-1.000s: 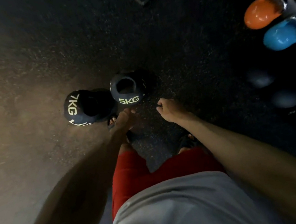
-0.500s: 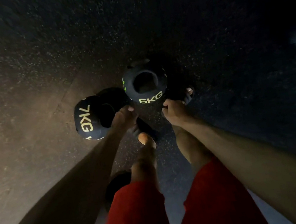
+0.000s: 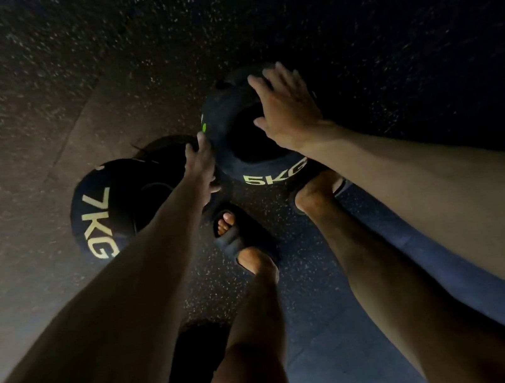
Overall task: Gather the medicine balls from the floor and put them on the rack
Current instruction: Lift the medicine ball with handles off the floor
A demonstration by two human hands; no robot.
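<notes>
Spreading over the top of the black, matte round 5KG medicine ball point(image 3: 235, 134), the right hand point(image 3: 288, 109) lay flat with straight, fanned fingers, clasping nothing. The left hand point(image 3: 202, 166) pressed extended fingers against that ball's left flank, just beside the black round 7KG medicine ball point(image 3: 114, 206). Both balls sat on the dark speckled rubber floor point(image 3: 251, 26), just beyond a dark slide sandal point(image 3: 238, 236). The 5KG lettering read level toward the person, its scooped recess facing up; the 7KG lettering ran lengthwise toward the person.
</notes>
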